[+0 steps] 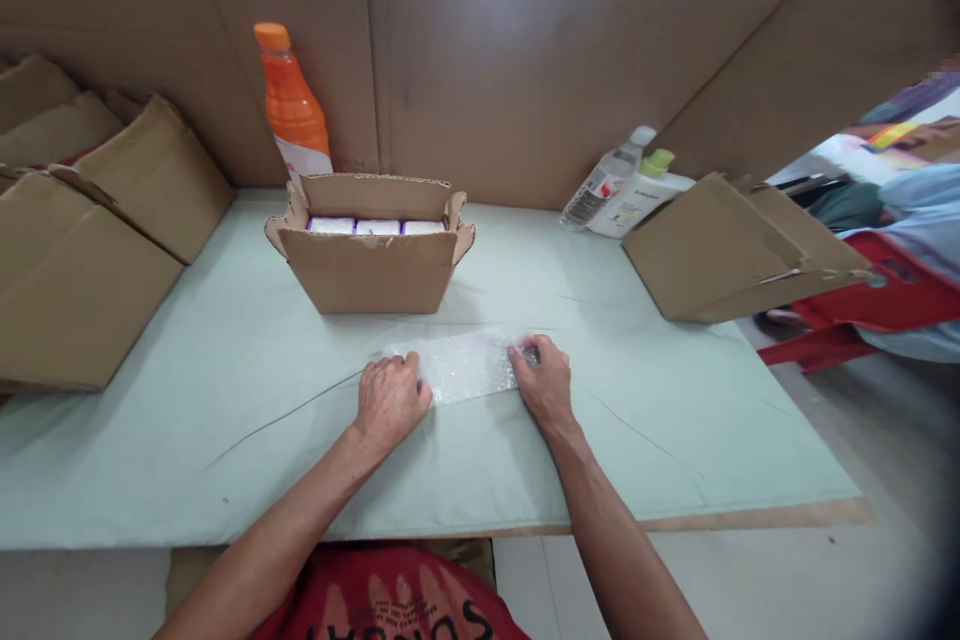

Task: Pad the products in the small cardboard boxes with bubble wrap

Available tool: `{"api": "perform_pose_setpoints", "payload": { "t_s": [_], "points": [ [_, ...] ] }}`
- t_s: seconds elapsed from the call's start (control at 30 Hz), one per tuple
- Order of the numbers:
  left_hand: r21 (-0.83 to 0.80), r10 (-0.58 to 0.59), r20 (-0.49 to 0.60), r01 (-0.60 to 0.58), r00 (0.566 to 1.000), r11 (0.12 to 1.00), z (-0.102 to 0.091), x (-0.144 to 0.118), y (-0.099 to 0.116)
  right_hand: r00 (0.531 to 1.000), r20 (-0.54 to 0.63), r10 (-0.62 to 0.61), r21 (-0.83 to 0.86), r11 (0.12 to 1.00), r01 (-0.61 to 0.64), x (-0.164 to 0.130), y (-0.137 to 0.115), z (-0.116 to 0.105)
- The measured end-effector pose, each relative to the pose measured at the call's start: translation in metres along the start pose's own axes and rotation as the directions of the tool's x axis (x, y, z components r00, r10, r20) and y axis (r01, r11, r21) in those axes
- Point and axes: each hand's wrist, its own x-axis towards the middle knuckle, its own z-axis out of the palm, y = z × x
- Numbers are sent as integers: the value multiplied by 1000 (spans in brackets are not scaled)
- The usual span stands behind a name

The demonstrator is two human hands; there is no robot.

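Head view, the only one here: both hands are down on a strip of bubble wrap (469, 363) lying flat on the pale green counter (225, 440), just in front of an open cardboard box (373, 255) with three white-and-purple packs showing in a row inside. The left hand (390, 402) rests on the strip's left end, fingers curled and pressed together, knuckles up. The right hand (544, 382) pins the right end, fingertips pressed down on the wrap; I can't tell whether it's pinching an edge or just pressing.

If you're flattening wrap like this, I'd say keep both ends held evenly and pull lightly outward so it lies smooth without creases, since this stuff likes to spring back.

The strip's long axis runs left to right across the counter, roughly parallel to the near edge and to the box front, the right end sitting a touch farther from the person.

Around it: an orange bottle (294, 105) behind the box, two bottles (622, 188) leaning at the cardboard back wall, folded cartons on either side.
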Motion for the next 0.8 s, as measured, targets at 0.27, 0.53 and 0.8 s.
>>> {"api": "perform_pose_setpoints", "payload": {
  "t_s": [0.27, 0.53, 0.8],
  "points": [
    [-343, -124, -115, 78, 986, 936, -24, -32, -64, 999, -29, 26, 171, 985, -20, -13, -26, -15],
    [-639, -395, -99, 245, 914, 729, -27, -82, -157, 985, 172, -26, 139, 990, 2, -37, -55, -3],
    [-599, -506, -194, 306, 840, 739, -51, -83, -192, 984, 75, -164, 3, 986, 164, -13, -42, -20]
  ]
}}
